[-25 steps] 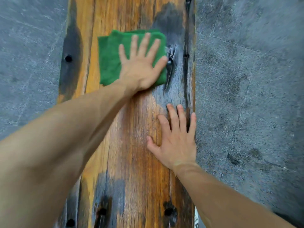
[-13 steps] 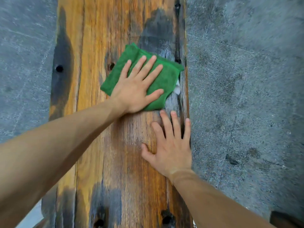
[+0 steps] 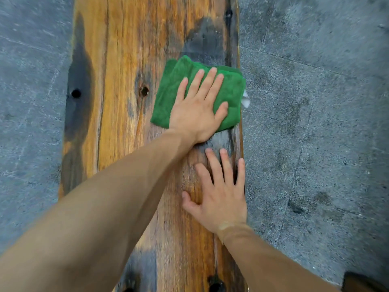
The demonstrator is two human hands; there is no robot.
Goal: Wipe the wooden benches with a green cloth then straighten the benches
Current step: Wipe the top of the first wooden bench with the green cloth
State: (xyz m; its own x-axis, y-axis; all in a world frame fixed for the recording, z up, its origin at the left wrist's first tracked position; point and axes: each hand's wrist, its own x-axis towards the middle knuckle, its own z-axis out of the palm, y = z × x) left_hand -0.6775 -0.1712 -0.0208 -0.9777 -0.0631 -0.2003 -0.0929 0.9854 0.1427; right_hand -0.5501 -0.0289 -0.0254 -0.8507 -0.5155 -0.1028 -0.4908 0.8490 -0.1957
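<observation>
1. A person leans over a long plank-topped wooden bench [image 3: 126, 144] of orange-brown timber with dark charred-looking patches and round bolt holes; the bench runs from the near edge of the view to the far edge, with grey speckled stone paving [image 3: 315, 123] on both sides.

2. The left hand [image 3: 197, 114] lies flat on a folded green microfibre cloth [image 3: 229, 93], its fingers [image 3: 207, 85] straight and slightly spread, the thumb out to the right; nothing is curled round the fabric; the palm and fingers press it against the wood.

3. The cloth sits under and beyond those fingers; its far edge shows past the fingertips, its left part shows beside the little finger, and its right part runs beyond the thumb to the bench's right edge, where a corner slightly overhangs; a small white tag [image 3: 245, 100] sticks out at that corner, over the paving.

4. The heel of the left hand rests on bare wood, just off the cloth's near edge.

5. The right hand [image 3: 219, 199] lies palm-down on the bench, nearer the person than the cloth; its fingers [image 3: 213, 167] are straight and moderately spread, holding nothing; the fingertips lie close to the left wrist but apart from the cloth; the little finger lies along the bench's right edge.

6. A dark brown object [image 3: 366, 283] shows at the lower right corner on the paving; what it is cannot be told.
</observation>
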